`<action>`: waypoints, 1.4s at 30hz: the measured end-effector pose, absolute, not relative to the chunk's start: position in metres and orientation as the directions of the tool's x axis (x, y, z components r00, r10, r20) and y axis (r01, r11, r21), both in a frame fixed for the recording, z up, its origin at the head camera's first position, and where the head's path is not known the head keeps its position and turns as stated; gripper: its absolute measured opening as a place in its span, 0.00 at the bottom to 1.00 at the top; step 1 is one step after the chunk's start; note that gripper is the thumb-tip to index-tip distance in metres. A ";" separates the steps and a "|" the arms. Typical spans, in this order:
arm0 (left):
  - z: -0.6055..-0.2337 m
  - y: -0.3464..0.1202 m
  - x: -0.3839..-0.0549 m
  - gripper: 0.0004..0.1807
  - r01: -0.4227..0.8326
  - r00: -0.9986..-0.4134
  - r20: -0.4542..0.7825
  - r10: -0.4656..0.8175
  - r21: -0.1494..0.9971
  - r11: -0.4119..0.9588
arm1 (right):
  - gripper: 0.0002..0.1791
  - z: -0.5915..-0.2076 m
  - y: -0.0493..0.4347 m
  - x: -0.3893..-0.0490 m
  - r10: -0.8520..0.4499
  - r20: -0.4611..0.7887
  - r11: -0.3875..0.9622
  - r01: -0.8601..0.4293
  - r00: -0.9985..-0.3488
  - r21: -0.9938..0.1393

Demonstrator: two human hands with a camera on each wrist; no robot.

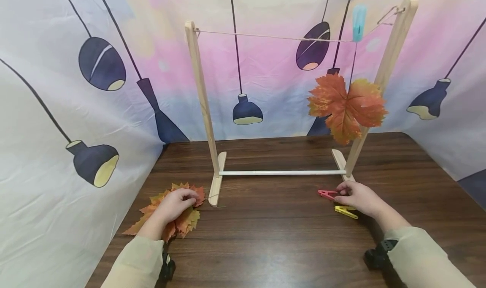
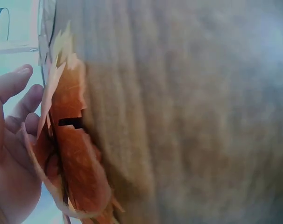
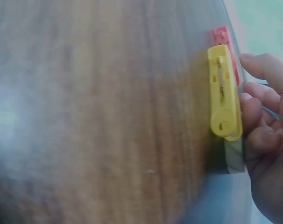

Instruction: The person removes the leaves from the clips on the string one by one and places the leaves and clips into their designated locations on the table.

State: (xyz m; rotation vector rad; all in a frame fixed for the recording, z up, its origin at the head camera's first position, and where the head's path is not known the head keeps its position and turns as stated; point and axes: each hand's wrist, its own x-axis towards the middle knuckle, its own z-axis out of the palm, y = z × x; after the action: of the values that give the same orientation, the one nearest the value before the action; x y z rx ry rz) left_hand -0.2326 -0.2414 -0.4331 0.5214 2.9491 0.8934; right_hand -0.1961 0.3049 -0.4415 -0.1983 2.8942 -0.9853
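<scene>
Looking light and bendy from here, those leaves (image 1: 188, 224) should pinch best by their stems (image 1: 221, 206); left hand (image 1: 175, 204) and right hand (image 1: 357, 196) grip nothing.

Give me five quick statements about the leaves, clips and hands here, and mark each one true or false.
1. A blue clip is on the string. True.
2. The hanging leaf is by the left post. False: it is by the right post.
3. The left hand is at the leaf pile. True.
4. The right hand is touching the string. False: it is low, beside the red clip.
5. A yellow clip is also near the right hand. True.
</scene>
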 end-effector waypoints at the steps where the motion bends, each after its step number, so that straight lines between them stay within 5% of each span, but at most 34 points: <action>1: -0.431 -0.241 -0.233 0.08 0.314 -0.943 0.085 0.323 0.550 0.774 | 0.25 -0.440 0.305 -0.196 -0.144 -0.037 0.780 -0.090 -0.989 -0.619; 42: -0.395 -0.189 -0.245 0.15 0.336 -0.931 0.093 0.354 0.600 0.726 | 0.25 -0.385 0.310 -0.192 -0.135 0.055 0.779 -0.140 -0.989 -0.611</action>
State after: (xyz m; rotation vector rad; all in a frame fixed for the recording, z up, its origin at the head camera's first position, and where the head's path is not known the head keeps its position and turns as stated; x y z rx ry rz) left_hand -0.2446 -0.1889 -0.3951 0.5780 2.8930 0.9971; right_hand -0.1922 0.3101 -0.3854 -0.2292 2.9709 -1.0210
